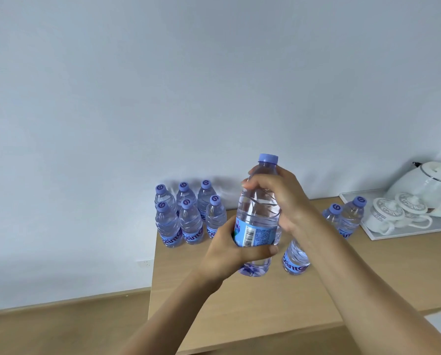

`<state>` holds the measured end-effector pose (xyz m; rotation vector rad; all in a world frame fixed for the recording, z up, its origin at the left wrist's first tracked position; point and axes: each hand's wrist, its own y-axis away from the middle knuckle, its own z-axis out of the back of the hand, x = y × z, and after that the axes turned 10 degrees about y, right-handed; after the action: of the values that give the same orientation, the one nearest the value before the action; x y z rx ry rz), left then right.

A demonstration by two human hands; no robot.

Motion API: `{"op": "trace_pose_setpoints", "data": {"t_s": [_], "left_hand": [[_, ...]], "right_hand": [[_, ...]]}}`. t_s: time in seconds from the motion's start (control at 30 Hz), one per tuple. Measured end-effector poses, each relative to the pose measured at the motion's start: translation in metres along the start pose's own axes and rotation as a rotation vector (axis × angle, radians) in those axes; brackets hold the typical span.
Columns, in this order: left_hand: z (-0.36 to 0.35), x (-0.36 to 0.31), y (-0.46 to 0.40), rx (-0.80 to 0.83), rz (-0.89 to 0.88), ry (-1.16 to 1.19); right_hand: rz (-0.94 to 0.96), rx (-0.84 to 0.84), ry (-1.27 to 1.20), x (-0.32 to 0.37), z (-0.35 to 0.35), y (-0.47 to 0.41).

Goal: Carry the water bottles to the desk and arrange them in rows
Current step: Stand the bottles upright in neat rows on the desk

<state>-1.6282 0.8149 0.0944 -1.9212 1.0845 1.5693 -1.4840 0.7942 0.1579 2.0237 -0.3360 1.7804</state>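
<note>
Desk point(239, 298) of pale wood fills the lower centre and right of the frame, its back edge against a plain white wall point(163, 85). Its left edge runs down from just left of the bottle group to the lower centre, and beyond it you see wood floor point(60, 326) in the lower left. A wall socket point(145, 264) sits low on the wall beside that edge.

You hold one bottle point(259, 213) upright above the desk at centre frame. Your left hand point(229, 249) wraps its fingers round the lower part over the label, and your right hand point(278, 198) curls round the shoulder just under the lilac cap point(268, 158).

Six bottles point(186, 216) stand in two rows of three at the desk's back left corner, close together. Another bottle point(295, 257) stands right of the held one, partly hidden by your right forearm. Two more point(345, 219) stand near the back edge at right, just beside a white tray point(383, 234). The tray carries a white kettle point(429, 185) and two upturned cups point(398, 211).

Bare desktop lies in front of the rows and across the near part, down to the front edge at lower right.

Labels are blue with large lettering that reads partly as "pante"; the rest is hidden. The held bottle's label shows a barcode and small print too fine to read. Caps carry a swirl mark.
</note>
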Motion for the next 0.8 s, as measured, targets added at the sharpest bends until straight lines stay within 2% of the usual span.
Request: {"op": "trace_pose_setpoints", "data": {"t_s": [0.1, 0.13, 0.2, 0.27, 0.4, 0.53, 0.63, 0.8], "left_hand": [[0.007, -0.006, 0.004, 0.189, 0.044, 0.105], [0.008, -0.006, 0.005, 0.207, 0.045, 0.122], [0.008, -0.007, 0.006, 0.159, 0.028, 0.116], [0.007, -0.007, 0.007, 0.104, -0.01, 0.099], [0.001, -0.01, 0.005, -0.09, -0.085, 0.017], [-0.007, -0.005, 0.005, -0.182, -0.155, -0.029], [-0.009, -0.003, 0.007, -0.145, -0.122, 0.011], [-0.002, -0.008, 0.008, -0.027, -0.03, 0.081]], "right_hand": [[-0.009, 0.119, -0.056, 0.003, 0.003, -0.001], [-0.007, 0.155, -0.069, 0.003, 0.003, -0.001], [0.006, 0.191, -0.082, 0.004, 0.003, 0.0], [0.021, 0.16, -0.048, 0.006, -0.001, 0.003], [0.134, -0.079, 0.165, 0.005, -0.015, 0.014], [0.193, -0.23, 0.168, -0.004, -0.027, 0.018], [0.186, -0.207, 0.136, -0.002, -0.026, 0.016], [0.094, -0.031, 0.004, 0.004, -0.014, 0.011]]}}
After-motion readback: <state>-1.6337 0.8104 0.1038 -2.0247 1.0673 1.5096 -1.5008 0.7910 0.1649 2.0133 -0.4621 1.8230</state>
